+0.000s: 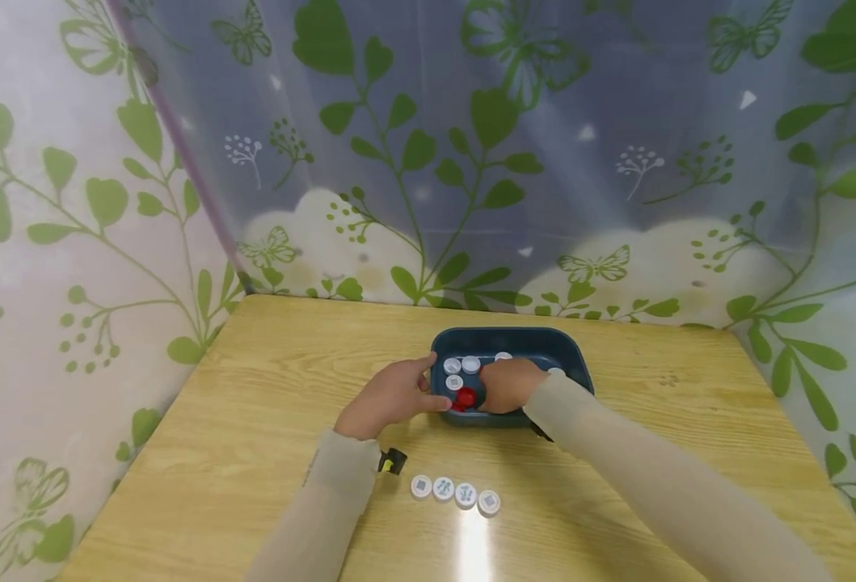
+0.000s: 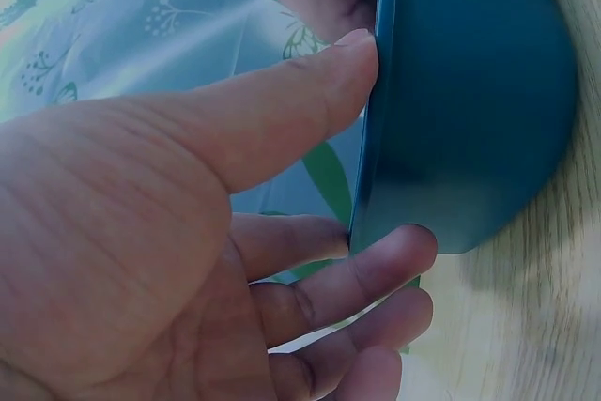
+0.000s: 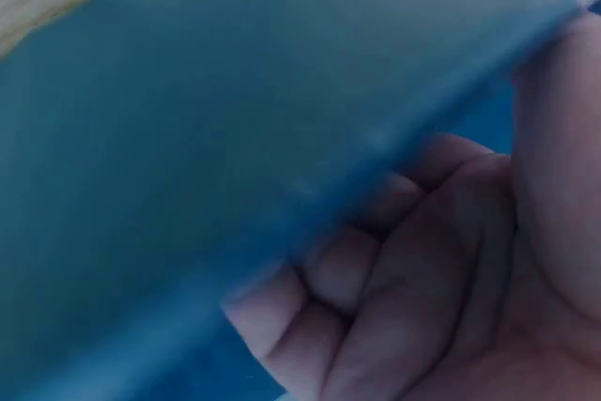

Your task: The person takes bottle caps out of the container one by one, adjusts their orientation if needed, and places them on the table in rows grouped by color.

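A dark teal plastic basin [image 1: 496, 419] stands toward the back of the table. My left hand [image 1: 391, 396] is at its front left corner, thumb and fingertips touching the rim; in the left wrist view its other fingers fan out beside the outer wall [image 2: 470, 110]. My right hand [image 1: 508, 385] reaches down inside, fingers curled behind the near wall in the right wrist view [image 3: 404, 269]. I cannot tell if it holds anything. Close by its fingers lies a red rounded piece [image 1: 465, 396]. White round discs [image 1: 453, 366] with printed tops lie around it in the basin.
Several white discs [image 1: 443, 488] with grey or blue-green prints form a slanting row on the wooden table [image 1: 253, 404], in front of the basin. Leaf-patterned curtains [image 1: 435, 162] hang behind and at both sides. A black wrist device [image 1: 393, 461] is on the left sleeve.
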`<state>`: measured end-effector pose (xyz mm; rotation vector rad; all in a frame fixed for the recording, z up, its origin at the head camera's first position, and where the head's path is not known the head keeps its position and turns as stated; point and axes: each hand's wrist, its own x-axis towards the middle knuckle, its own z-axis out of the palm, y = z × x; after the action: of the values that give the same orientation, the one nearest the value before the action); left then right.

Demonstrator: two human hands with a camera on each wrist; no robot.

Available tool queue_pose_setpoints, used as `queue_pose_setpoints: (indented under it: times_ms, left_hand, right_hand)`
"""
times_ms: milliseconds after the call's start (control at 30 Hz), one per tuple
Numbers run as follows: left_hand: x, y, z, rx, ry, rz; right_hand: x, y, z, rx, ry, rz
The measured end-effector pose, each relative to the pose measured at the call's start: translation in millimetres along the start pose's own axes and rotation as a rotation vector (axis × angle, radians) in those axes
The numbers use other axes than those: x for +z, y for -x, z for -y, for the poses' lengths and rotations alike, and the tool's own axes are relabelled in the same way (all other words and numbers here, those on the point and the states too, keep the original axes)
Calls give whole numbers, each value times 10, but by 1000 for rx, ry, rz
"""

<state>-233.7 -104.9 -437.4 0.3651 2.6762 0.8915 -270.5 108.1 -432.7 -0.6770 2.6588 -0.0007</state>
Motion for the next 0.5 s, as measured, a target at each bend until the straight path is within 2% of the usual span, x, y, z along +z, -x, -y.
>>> queue_pose_setpoints:
  times_ms: [300,500]
  left_hand:
    - [-2,-4,-3,-4,8,1]
    - [-7,-15,7,22,-8,21]
  right_hand:
    - [31,30,-73,-65,25,-5]
    - [17,59,-31,-90,67,-44]
